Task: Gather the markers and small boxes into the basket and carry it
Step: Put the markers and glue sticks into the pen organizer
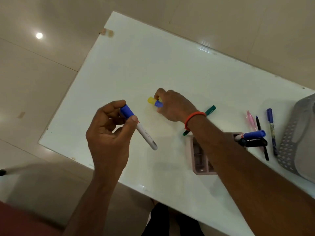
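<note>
Two hands gather markers on a white table (136, 65).
Left hand (109, 133) grips a blue-capped marker (139, 128); right hand (173, 106) closes around yellow and blue markers (154, 101); pink box (198, 155) holds markers.

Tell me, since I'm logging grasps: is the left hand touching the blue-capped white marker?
Touching. The head view shows the left hand pinching the blue-capped white marker at its cap, thumb and fingers in contact.

A white glossy desk (136, 65) carries a pink compartment box (198, 157), a green marker (210, 109), a pink pen (250, 119), a thin black pen (258, 123), a blue-capped pen (271, 126) and, at its right edge, a grey perforated basket (289, 142).
</note>
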`<state>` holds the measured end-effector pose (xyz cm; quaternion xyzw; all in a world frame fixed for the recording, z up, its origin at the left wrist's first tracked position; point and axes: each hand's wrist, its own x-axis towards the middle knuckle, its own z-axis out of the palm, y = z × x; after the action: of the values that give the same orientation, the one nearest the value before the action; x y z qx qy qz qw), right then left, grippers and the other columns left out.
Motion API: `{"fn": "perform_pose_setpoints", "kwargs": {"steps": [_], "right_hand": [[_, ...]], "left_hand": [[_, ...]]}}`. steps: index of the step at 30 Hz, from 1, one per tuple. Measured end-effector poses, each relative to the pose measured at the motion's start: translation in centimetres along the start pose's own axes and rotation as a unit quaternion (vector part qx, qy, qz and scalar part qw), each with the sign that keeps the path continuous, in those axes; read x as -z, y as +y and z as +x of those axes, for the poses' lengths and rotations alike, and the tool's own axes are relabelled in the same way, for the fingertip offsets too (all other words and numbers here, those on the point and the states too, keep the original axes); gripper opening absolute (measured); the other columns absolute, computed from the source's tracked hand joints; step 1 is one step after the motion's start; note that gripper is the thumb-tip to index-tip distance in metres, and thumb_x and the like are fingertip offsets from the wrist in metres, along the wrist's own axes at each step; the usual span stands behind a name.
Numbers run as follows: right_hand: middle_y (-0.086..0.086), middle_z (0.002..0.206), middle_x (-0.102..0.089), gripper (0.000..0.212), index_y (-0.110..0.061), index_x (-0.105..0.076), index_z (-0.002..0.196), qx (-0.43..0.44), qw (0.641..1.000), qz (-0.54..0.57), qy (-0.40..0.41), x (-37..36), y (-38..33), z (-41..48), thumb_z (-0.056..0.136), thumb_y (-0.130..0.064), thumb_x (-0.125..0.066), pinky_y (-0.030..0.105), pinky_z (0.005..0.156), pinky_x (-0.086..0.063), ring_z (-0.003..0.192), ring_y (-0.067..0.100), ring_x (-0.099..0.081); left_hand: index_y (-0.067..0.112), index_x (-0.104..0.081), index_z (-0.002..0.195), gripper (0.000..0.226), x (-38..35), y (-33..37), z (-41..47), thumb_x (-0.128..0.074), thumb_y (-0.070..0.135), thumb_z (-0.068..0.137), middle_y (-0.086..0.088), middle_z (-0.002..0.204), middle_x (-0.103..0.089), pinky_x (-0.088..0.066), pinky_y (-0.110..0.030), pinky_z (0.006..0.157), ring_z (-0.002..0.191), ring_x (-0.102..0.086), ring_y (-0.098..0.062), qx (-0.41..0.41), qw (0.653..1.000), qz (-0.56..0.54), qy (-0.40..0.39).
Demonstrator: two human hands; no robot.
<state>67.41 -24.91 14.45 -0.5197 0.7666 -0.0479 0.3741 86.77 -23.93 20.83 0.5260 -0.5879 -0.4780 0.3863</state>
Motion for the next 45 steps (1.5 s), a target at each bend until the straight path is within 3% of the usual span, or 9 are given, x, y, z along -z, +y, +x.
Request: {"fn": "perform_pose_setpoints", "kwargs": {"steps": [5, 11, 14, 19, 25, 35, 40, 43, 45], "right_hand": [[-0.001, 0.107, -0.057, 0.038, -0.021, -0.058, 0.123, 0.011, 0.986, 0.147, 0.078, 5.5, 1.5, -3.2, 0.088, -0.025, -0.072, 0.025, 0.067, -0.033, 0.088, 0.017, -0.052], [-0.011, 0.089, -0.057, 0.039, -0.026, -0.061, 0.122, 0.004, 0.947, 0.258, 0.192, 10.9, 3.9, -7.4, 0.085, -0.025, -0.074, 0.017, 0.047, -0.046, 0.058, 0.005, -0.051], [-0.005, 0.104, -0.064, 0.043, -0.02, -0.059, 0.126, 0.024, 0.934, 0.265, 0.237, 11.9, 5.2, -9.7, 0.087, -0.03, -0.072, 0.012, 0.05, -0.047, 0.064, 0.005, -0.058], [-0.006, 0.084, -0.058, 0.03, -0.013, -0.056, 0.107, 0.011, 0.897, 0.328, 0.296, 12.7, 7.5, -13.6, 0.09, -0.033, -0.07, 0.013, 0.056, -0.05, 0.057, 0.001, -0.06], [-0.007, 0.075, -0.057, 0.021, -0.015, -0.053, 0.094, 0.012, 0.858, 0.371, 0.355, 12.3, 9.7, -17.8, 0.092, -0.026, -0.07, 0.013, 0.056, -0.049, 0.052, 0.002, -0.06], [-0.001, 0.084, -0.062, 0.045, 0.0, -0.058, 0.121, 0.016, 0.846, 0.373, 0.381, 9.4, 12.3, -20.4, 0.09, -0.031, -0.07, 0.014, 0.055, -0.05, 0.056, 0.002, -0.06], [0.018, 0.099, -0.06, 0.042, -0.012, -0.052, 0.135, 0.045, 0.802, 0.47, 0.364, 8.2, 11.3, -22.2, 0.093, -0.011, -0.059, 0.022, 0.058, -0.051, 0.068, 0.013, -0.054], [0.01, 0.111, -0.059, 0.043, -0.015, -0.055, 0.131, 0.062, 0.766, 0.553, 0.321, 7.4, 9.8, -23.5, 0.09, -0.005, -0.05, 0.019, 0.068, -0.05, 0.075, 0.014, -0.057], [0.012, 0.102, -0.062, 0.042, -0.019, -0.058, 0.126, 0.051, 0.775, 0.552, 0.303, 6.4, 8.8, -24.6, 0.087, -0.004, -0.053, 0.028, 0.07, -0.054, 0.077, 0.032, -0.058]], "left_hand": [[0.019, -0.065, 0.113, 0.033, -3.0, 1.8, -1.5, -0.077, 0.007, 0.084, 0.0, 0.097, -0.066, -0.059, -0.061, 0.077, 0.09, -0.067, -0.043, -0.046, 0.996, -0.08, -0.008], [0.01, -0.058, 0.12, 0.04, -7.7, 4.5, -4.4, -0.073, -0.005, 0.086, -0.006, 0.099, -0.063, -0.063, -0.043, 0.073, 0.084, -0.063, -0.022, -0.096, 0.987, -0.108, -0.074], [0.011, -0.058, 0.117, 0.039, -9.2, 5.2, -6.0, -0.073, -0.006, 0.085, -0.002, 0.098, -0.062, -0.061, -0.034, 0.07, 0.082, -0.061, -0.015, -0.086, 0.984, -0.119, -0.103], [0.014, -0.059, 0.113, 0.038, -11.1, 5.6, -8.7, -0.073, -0.007, 0.085, 0.003, 0.101, -0.064, -0.055, -0.017, 0.072, 0.082, -0.063, -0.007, -0.089, 0.981, -0.095, -0.144], [0.013, -0.059, 0.113, 0.036, -13.5, 4.3, -11.3, -0.075, -0.004, 0.085, 0.008, 0.105, -0.065, -0.06, -0.025, 0.084, 0.092, -0.07, -0.008, -0.088, 0.967, -0.047, -0.235], [0.021, -0.068, 0.127, 0.038, -16.0, 0.7, -12.9, -0.073, 0.024, 0.09, -0.001, 0.113, -0.072, -0.05, -0.039, 0.089, 0.103, -0.065, -0.021, -0.327, 0.834, 0.24, -0.375], [0.017, -0.063, 0.13, 0.037, -14.7, 1.6, -12.2, -0.067, 0.022, 0.094, -0.003, 0.119, -0.067, -0.052, -0.032, 0.092, 0.104, -0.064, -0.015, -0.247, 0.904, 0.132, -0.324], [0.01, -0.072, 0.109, 0.015, -13.1, 1.6, -10.3, -0.067, 0.01, 0.094, -0.001, 0.1, -0.072, -0.053, -0.023, 0.075, 0.085, -0.067, -0.005, -0.188, 0.958, 0.079, -0.202], [0.013, -0.073, 0.103, 0.011, -12.2, 1.6, -9.1, -0.068, 0.011, 0.094, 0.001, 0.092, -0.074, -0.055, -0.029, 0.067, 0.078, -0.069, -0.01, -0.101, 0.984, 0.029, -0.145]]}}
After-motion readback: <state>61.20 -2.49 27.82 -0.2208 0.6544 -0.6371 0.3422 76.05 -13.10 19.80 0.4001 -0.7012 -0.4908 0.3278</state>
